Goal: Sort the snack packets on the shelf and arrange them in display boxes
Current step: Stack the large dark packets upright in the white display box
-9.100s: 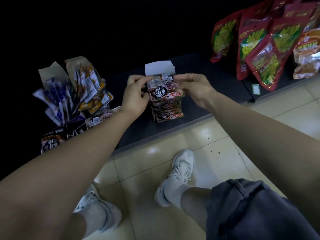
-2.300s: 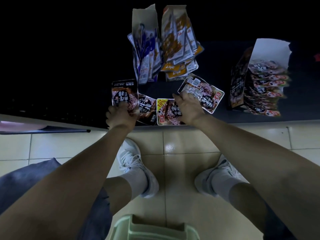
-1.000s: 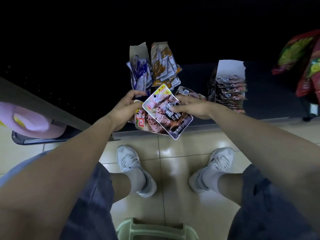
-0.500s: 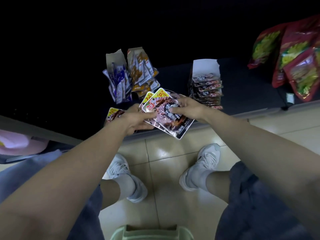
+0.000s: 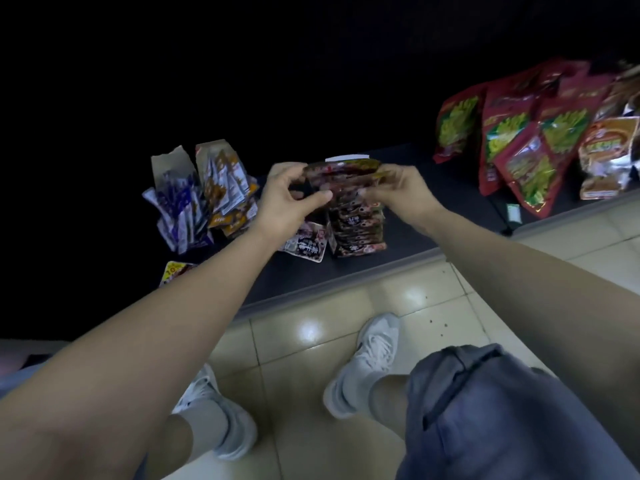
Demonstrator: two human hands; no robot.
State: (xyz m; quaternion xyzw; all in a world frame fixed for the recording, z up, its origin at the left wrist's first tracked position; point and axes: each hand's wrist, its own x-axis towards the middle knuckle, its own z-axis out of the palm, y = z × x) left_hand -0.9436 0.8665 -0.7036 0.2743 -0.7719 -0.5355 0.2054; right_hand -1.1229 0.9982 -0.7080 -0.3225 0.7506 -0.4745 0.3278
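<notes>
Boxing step. The left hand [image 5: 294, 202] and right hand [image 5: 403, 190] each have a grip on one end of a bundle of packets [image 5: 341, 176], fingers curled round it. They hold it just above the middle box [image 5: 356, 233] on the shelf [image 5: 346, 271]. The bundle is blurred, so its count is unclear, perhaps a few. The box already shows a row of similar packets. Next, I judge, the bundle needs squaring up and lowering in behind that row, edges aligned. One loose packet [image 5: 306, 244] lies just left of the box. Another [image 5: 175, 271] lies at the near left of the shelf. Both look yet to be boxed.
</notes>
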